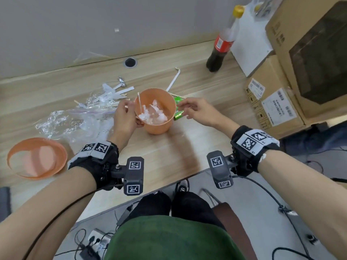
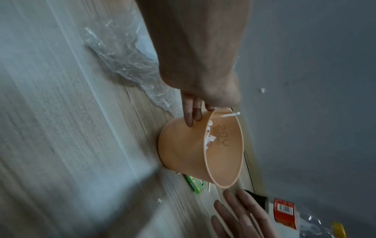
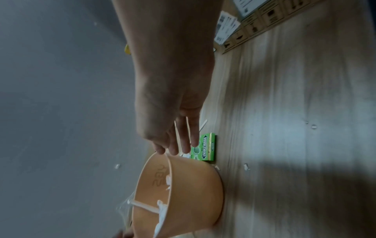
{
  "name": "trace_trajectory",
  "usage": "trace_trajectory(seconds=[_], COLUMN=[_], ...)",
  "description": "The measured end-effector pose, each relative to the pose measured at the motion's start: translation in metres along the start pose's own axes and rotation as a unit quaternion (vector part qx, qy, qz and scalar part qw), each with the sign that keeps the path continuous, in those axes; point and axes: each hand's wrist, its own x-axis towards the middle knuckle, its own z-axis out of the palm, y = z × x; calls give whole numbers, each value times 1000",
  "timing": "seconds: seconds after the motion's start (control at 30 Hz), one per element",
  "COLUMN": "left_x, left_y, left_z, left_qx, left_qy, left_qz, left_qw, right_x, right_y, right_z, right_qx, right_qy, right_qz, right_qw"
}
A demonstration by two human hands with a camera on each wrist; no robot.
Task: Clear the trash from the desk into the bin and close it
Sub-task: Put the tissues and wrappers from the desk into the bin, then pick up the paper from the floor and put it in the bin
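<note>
Bin (image 1: 159, 117) gripped at its rim by left hand (image 1: 124, 117); right hand (image 1: 197, 111) spread beside it.

arms: bare, no sleeves | wrists: black straps with white square-coded tags, left (image 1: 94, 153), right (image 1: 251, 145) | cameras: dark grey blocks on screwed brackets, coded tags, black cables trailing to the lower frame | clothing: green top, black trousers, lower centre

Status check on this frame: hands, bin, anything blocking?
Left hand grips the orange bin at its rim. Right hand open, over the green gum pack. Bin open, lid off to the left. Nothing blocking.
</note>
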Motion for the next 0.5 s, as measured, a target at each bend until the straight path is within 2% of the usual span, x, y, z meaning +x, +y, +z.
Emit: trace_trajectory(seconds=[0.1,0.2,0.27,0.4,0.5], left_x=[-4,-22,-36,-58,-71], left_y=[-2,-13,-23,-29,-21], left_z=[1,4,8,36,81], left_qx=[-58,21,77,188,238], left_qy=[9,-26,-91,-277,-330], left_qz=[-111,-146,-155,-98,-25], left_qw=[992,989,981,937,913], right_x=[-13,-30,-42,-72,-107], right_y=[3,16,27,61,98], right_z=[-1,-5,-9,-23,-34], right_qx=[34,88,109,163,197], right_qy=[-29,-24,-18,33,116], right_qz=[30,52,60,83,91], right_qw=[999,994,992,983,969])
